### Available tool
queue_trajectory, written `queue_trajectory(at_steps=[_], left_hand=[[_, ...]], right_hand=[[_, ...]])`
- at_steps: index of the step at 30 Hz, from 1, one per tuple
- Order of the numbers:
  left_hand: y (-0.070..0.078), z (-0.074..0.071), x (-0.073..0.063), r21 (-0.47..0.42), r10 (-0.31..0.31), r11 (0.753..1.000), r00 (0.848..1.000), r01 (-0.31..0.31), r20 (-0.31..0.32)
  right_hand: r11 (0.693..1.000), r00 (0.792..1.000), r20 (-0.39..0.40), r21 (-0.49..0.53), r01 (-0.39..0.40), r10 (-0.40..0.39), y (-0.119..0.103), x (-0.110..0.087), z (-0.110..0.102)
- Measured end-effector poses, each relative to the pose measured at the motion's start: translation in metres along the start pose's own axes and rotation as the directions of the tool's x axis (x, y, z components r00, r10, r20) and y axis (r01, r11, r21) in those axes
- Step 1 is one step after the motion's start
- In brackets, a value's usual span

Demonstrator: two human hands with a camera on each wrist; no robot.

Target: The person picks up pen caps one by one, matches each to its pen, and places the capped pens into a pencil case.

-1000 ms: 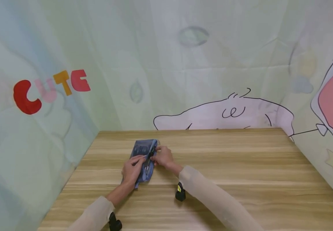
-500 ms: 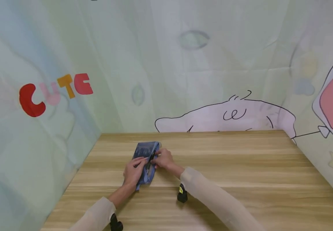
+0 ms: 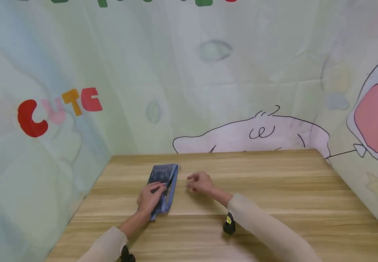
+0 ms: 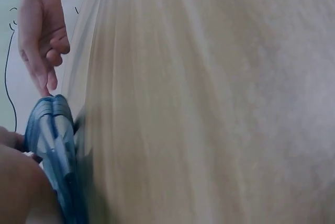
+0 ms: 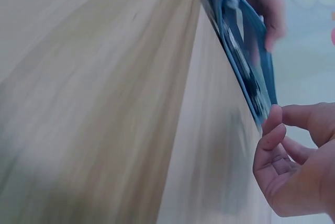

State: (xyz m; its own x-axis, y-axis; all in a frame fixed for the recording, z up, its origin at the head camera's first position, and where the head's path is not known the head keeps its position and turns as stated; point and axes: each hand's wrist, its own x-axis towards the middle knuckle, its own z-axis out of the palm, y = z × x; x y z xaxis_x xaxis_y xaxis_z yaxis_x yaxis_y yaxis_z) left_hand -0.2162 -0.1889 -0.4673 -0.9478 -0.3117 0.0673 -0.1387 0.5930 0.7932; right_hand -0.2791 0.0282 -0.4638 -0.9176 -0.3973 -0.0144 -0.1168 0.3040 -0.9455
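Note:
A blue zippered pencil case (image 3: 160, 171) with a dark see-through front lies at the left of the table. My left hand (image 3: 149, 198) pinches the edge of its opening between thumb and fingers. In the right wrist view the case (image 5: 266, 59) gapes along its zipper, and slim dark items, perhaps pens, show inside, blurred. My right hand (image 3: 202, 182) hovers just right of the case, apart from it, fingers loosely bent and holding nothing. The left wrist view has the case's end (image 4: 52, 110) upright beside the left hand, with the right hand (image 4: 43, 38) beyond.
The wood-grain table (image 3: 257, 196) reaches back to a printed cloth backdrop (image 3: 136, 72) that also rises along both sides. Black wrist cameras hang below both sleeves, the right one (image 3: 229, 225) close above the tabletop.
My right hand has let go of the dark pen-like item at the case's opening and drawn away to the right. My left hand keeps its pinch. The head view has tilted slightly up.

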Motion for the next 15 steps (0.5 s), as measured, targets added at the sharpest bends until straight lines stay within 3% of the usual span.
queue_trajectory(at_steps=[8, 15], left_hand=[[0.000, -0.005, -0.005, 0.104, 0.062, 0.992, 0.987, -0.078, 0.148], [0.003, 0.000, -0.002, 0.201, 0.206, 0.948, 0.958, -0.245, 0.197]], right_hand=[[0.996, 0.997, 0.017, -0.041, -0.078, 0.078, 0.014, -0.023, -0.048], [0.990, 0.990, -0.037, 0.030, -0.138, 0.139, 0.011, -0.055, -0.102]])
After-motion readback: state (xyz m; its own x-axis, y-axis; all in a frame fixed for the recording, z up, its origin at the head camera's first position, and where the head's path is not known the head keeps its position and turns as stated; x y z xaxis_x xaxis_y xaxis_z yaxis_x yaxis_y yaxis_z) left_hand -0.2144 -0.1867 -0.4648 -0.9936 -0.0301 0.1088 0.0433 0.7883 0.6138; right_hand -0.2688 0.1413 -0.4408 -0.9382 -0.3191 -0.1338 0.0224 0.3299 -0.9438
